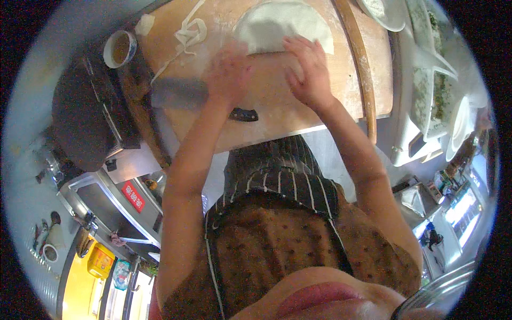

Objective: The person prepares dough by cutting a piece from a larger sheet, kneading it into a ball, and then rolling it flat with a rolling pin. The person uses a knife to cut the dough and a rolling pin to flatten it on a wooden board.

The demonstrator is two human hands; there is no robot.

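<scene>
A wide, pale sheet of dough [286, 26] with a rounded far edge lies on the floured wooden board [276, 92]. My left hand [230, 74], somewhat blurred, is by the sheet's near left corner. At the near right edge of the dough, my right hand [308, 68] has its fingers spread, the tips over the sheet. Whether either hand presses on it I cannot tell. Under my left forearm rests a cleaver, its broad blade [178, 94] to the left and its black riveted handle [244, 115] to the right. Thin dough strips [192, 36] lie tangled left of the sheet.
A long wooden rolling pin [360, 60] lies along the board's right side. Beyond it stand a white bowl [386, 14] and white trays [440, 96] with greenish contents. A small bowl [120, 49] of liquid is at the left, near a dough scrap [145, 25].
</scene>
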